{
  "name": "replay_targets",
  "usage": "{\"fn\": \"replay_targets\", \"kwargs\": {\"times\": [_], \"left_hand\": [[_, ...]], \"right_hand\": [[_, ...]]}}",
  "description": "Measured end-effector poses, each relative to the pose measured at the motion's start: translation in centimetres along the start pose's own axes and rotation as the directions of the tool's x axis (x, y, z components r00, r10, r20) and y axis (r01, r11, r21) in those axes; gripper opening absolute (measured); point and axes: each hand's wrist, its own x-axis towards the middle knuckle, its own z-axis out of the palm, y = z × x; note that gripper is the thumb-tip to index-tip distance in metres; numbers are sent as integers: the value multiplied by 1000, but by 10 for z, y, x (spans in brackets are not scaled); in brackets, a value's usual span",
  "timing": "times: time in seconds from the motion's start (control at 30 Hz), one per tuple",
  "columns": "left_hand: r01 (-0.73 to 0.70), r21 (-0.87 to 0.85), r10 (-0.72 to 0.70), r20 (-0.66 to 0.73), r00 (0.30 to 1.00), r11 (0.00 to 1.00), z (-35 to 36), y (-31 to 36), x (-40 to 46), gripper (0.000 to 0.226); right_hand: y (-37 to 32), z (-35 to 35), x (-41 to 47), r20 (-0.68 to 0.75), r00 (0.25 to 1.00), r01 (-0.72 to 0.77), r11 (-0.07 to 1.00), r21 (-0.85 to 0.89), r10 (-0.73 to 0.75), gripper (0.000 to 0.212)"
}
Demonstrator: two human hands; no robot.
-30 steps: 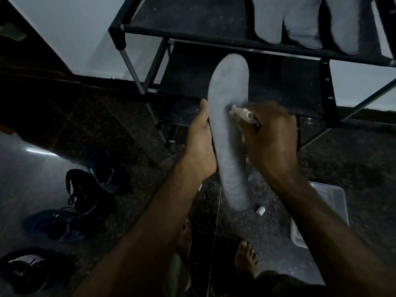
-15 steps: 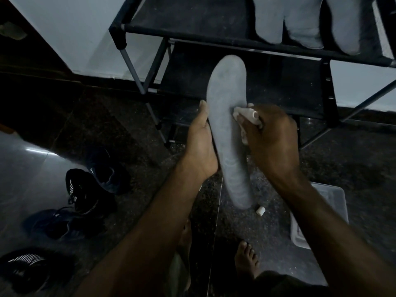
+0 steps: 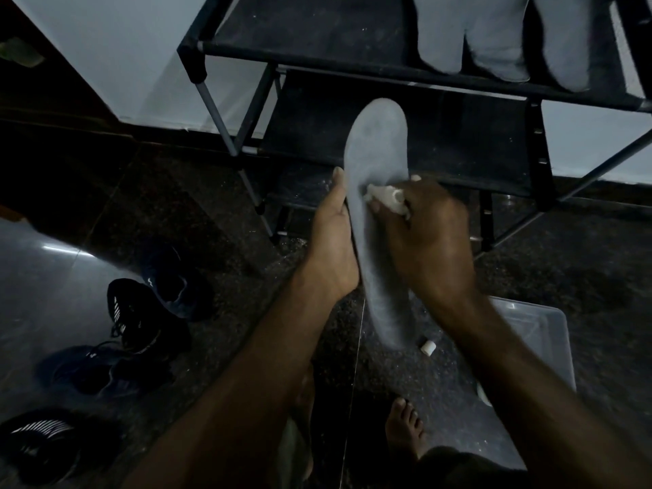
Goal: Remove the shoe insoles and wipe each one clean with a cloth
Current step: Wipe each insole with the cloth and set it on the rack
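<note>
Mid-task: left hand (image 3: 331,248) grips insole (image 3: 379,206) at frame centre, right hand (image 3: 428,241) fingers pinching cloth (image 3: 388,198) against it; three insoles (image 3: 494,33) already on rack (image 3: 317,40) upper right, shoes (image 3: 141,312) lower left possibly pending.

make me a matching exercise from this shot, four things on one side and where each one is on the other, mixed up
Things:
1. long grey foam insole
2. small white crumpled cloth
3. clear plastic tub
4. black sneaker with white stripes

Places:
A. on the dark floor at the left, among other shoes
B. gripped along its edge by the left hand
C. on the floor, partly hidden under the right forearm
D. pinched in the right hand, against the insole

Pairs: 1-B, 2-D, 3-C, 4-A
</note>
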Motion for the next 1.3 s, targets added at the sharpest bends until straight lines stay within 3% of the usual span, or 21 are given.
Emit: {"fn": "replay_targets", "kwargs": {"times": [0.1,0.17,0.33,0.4,0.5,0.67,0.8,0.87,1.03,1.13,1.3], "left_hand": [[15,-79,-13,34,999,997,-2,1,2,74],[13,-75,-12,18,1000,997,-2,2,2,69],[-35,72,37,-28,999,997,2,3,-2,58],[-43,69,45,-33,998,997,2,5,-2,58],[-89,55,91,-36,995,994,-1,10,0,59],[-87,-40,88,10,996,995,-5,16,1,74],[-59,-95,65,62,996,994,-4,19,1,76],[-61,-85,68,79,995,995,-5,20,2,79],[2,-104,13,150,989,995,-3,13,1,84],[-8,-52,14,123,992,999,-1,9,1,79],[-79,-67,82,47,995,995,2,16,-2,70]], "right_hand": [[-16,8,-6,31,996,77,993,92,-80,20],[-10,5,-2,24,995,98,989,111,-101,17],[19,-11,10,-52,998,-16,1000,19,17,19],[20,-13,11,-82,994,-65,991,113,74,6],[21,-16,14,-68,974,-174,910,376,215,14],[13,-21,11,103,960,-272,786,554,260,12],[9,-20,8,345,904,-406,756,513,251,13],[6,-19,6,381,893,-412,778,473,241,14],[5,-15,7,236,934,-354,787,506,269,10],[8,-16,8,218,937,-348,786,511,273,10],[8,-16,8,43,984,-174,899,401,172,8]]}}
